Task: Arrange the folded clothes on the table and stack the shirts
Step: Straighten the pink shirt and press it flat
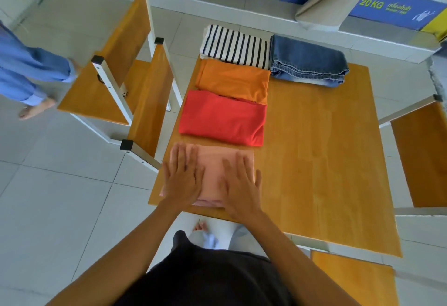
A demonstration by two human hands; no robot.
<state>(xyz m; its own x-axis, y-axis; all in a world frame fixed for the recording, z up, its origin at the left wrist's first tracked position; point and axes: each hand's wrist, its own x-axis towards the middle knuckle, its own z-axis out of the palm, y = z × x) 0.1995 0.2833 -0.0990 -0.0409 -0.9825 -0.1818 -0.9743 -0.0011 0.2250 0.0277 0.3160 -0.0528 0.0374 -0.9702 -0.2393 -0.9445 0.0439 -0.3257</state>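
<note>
The person stands at the near edge of a wooden table and lays both hands flat on a folded pink shirt. The left hand rests on the left side of the shirt and the right hand on the right side. The fingers of both hands are spread wide and pressed down, so they grip nothing; it looks like they are there to smooth the shirt or to keep its folds from slipping. The pink shirt sits at the near left corner of the table, and its left edge hangs a little past the table's side. Behind it lies a red shirt, then an orange shirt, then a striped shirt at the far edge. They make one neat row, each touching the next, likely so they are easy to pick up one by one for stacking. Folded jeans sit just beside the striped shirt, off to the right, probably because they are not a shirt. No shirt is on top of another yet, so the stacking seems not to have begun.
</note>
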